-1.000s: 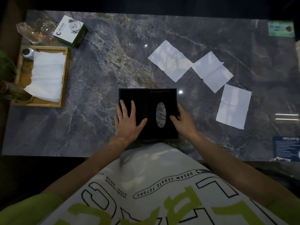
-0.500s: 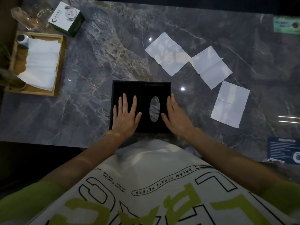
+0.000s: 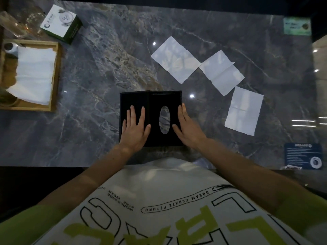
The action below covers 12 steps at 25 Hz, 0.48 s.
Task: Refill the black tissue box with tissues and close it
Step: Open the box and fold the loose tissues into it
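Observation:
The black tissue box (image 3: 154, 99) lies opened flat near the marble table's front edge, its oval slot showing the marble through it. My left hand (image 3: 135, 129) rests flat on the box's left panel, fingers straight and spread. My right hand (image 3: 188, 127) lies flat along the right panel's edge, fingers straight. Three white tissues lie unfolded to the right: one (image 3: 175, 59) behind the box, one (image 3: 222, 72) beside it, one (image 3: 244, 110) nearest the right hand. A stack of white tissues (image 3: 33, 75) sits in a wooden tray (image 3: 55, 76) at the far left.
A white-and-green carton (image 3: 61, 23) and clear glassware (image 3: 16, 22) stand at the back left. A small grey-white object (image 3: 10, 47) sits in the tray's back corner. A blue card (image 3: 303, 155) lies at the front right, a green card (image 3: 297, 26) at the back right.
My right hand has gone from gripping the box's right edge to lying flat on it with straight fingers. The left hand stays flat on the left panel.

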Available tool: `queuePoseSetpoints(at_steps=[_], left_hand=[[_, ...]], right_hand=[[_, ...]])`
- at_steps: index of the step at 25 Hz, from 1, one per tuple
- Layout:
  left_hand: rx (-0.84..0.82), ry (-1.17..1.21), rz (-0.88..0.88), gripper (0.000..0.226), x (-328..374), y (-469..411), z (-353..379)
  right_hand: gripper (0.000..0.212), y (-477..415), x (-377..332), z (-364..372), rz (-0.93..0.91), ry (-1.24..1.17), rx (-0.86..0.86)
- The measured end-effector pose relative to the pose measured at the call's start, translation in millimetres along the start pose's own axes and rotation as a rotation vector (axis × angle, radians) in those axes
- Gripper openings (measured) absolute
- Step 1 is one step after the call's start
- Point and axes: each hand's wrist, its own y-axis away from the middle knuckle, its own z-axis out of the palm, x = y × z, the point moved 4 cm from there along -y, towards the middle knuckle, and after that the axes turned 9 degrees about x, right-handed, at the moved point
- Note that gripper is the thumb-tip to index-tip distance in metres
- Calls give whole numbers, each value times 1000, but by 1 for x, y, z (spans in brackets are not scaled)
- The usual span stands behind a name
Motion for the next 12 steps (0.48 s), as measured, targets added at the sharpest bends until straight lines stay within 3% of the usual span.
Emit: queuePoseSetpoints(at_steps=[8, 12], left_hand=[[103, 187, 42, 65, 2, -15, -36], [173, 369, 36, 63, 20, -51, -60]], right_hand=[[58, -7, -8, -24, 119, -228, 166], [59, -32, -4, -47, 209, -223, 233]])
